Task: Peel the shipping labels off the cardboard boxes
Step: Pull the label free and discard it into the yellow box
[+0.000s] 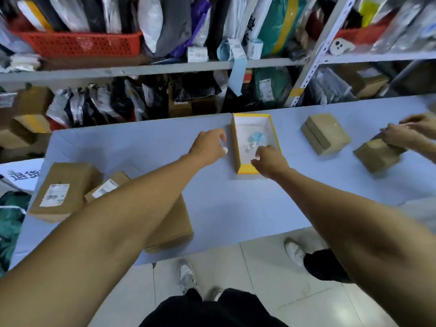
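Observation:
My left hand (210,145) reaches out over the pale blue table (236,208) with fingers apart, just left of an open yellow-rimmed box (238,159). A small white speck shows at its fingertips. My right hand (270,161) hovers over the near end of that box, fingers loosely curled, nothing visibly held. Crumpled blue and white label scraps (256,140) lie inside. At the near left sits a cardboard box (70,171) with a white shipping label (54,194). A second labelled box (107,186) is partly hidden by my left forearm.
A larger plain box (174,223) lies under my left forearm. A label-free box (325,134) sits to the right. Another person's hands (405,133) hold a box (377,155) at the far right. Shelves packed with parcels (165,31) stand behind the table.

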Available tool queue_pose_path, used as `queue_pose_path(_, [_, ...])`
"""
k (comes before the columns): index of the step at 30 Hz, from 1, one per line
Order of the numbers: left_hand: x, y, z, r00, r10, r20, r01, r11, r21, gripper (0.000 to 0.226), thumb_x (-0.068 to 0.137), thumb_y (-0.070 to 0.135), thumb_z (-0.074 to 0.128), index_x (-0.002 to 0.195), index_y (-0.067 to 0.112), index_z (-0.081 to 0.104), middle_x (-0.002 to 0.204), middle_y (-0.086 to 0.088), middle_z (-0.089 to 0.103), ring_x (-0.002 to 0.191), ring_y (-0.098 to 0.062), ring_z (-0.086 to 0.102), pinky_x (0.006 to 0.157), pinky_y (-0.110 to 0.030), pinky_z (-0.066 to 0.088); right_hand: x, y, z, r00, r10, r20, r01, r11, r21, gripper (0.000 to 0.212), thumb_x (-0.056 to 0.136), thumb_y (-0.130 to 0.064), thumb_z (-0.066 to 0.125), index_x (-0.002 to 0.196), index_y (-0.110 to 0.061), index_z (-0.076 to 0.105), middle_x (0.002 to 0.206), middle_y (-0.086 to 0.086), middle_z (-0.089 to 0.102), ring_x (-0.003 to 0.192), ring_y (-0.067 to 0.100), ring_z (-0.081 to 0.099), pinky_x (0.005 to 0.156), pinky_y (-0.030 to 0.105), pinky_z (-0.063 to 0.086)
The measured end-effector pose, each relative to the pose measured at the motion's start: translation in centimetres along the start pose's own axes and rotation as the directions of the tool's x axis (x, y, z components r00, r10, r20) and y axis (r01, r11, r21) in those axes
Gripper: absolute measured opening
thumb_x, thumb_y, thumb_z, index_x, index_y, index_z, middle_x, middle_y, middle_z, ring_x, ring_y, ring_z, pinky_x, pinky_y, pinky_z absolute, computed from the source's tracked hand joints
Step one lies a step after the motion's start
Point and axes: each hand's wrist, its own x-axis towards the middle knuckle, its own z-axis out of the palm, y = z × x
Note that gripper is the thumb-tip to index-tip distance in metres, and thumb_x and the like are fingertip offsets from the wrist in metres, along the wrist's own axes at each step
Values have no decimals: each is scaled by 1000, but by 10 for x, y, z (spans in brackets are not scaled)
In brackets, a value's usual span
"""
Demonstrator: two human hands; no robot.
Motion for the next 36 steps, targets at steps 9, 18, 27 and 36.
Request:
queue_pose_path(9, [103,55,45,969,150,195,-196,949,248,29,92,31,58,72,10,61,78,-8,60,82,-27,55,70,-35,46,58,32,-35,992,65,-107,-66,998,-4,28,89,-23,53,112,-8,61,118,18,51,108,37,52,91,43,48])
queue_pose_path(18, [174,73,80,967,136,217,-183,959,215,27,82,-5,59,93,18,69,105,-5,66,98,-24,61,74,-30,50,117,70,-52,995,36,-92,-40,998,-47,28,90,-19,49,113,-6,60,121,16,49,111,36,50,87,42,49])
queue_pose_path(27, [202,82,95,981,91,169,-131,962,238,20,91,13,61,108,9,71,108,-14,68,100,-32,62,75,-32,47,148,87,-51,998,13,-56,-16,999,-47,27,91,-17,46,112,-7,61,122,13,50,111,32,50,81,39,49])
queue_pose_path(36, [208,77,102,986,44,158,-92,947,309,8,86,10,64,87,9,72,94,-12,69,89,-31,64,70,-34,52,155,84,-46,998,-30,-47,28,998,-53,28,90,-17,49,113,-8,62,122,13,51,112,32,51,87,41,51])
